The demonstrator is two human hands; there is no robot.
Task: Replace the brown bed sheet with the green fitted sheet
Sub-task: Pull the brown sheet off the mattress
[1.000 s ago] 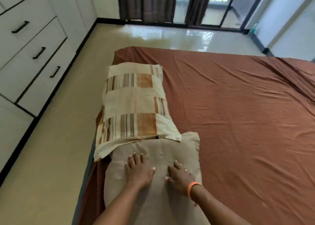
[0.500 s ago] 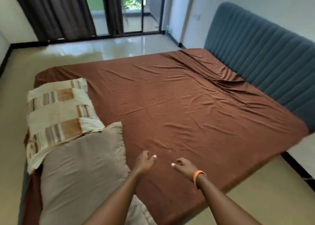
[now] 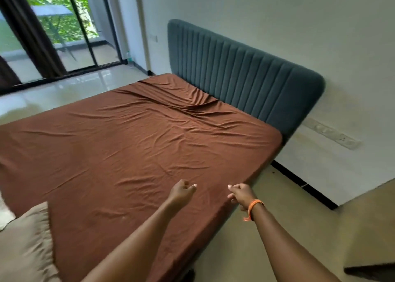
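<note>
head: high, near bed (image 3: 139, 153) | faces down, perhaps toward headboard (image 3: 245, 78)

My beige pillow (image 3: 25, 241) runs off the bottom-left corner, so I only catch part of it, blurred. The brown sheet (image 3: 136, 144) gets cut by the left edge. Both my forearms leave the frame below. Something dark at bottom right (image 3: 369, 272), maybe furniture, is too cropped to name. The wall switches (image 3: 333, 133) are too small to read.

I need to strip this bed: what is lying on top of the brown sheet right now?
On the brown sheet only a beige pillow shows, at the near left corner. Both hands hover above it, holding nothing. The mattress beneath is fully covered.
</note>
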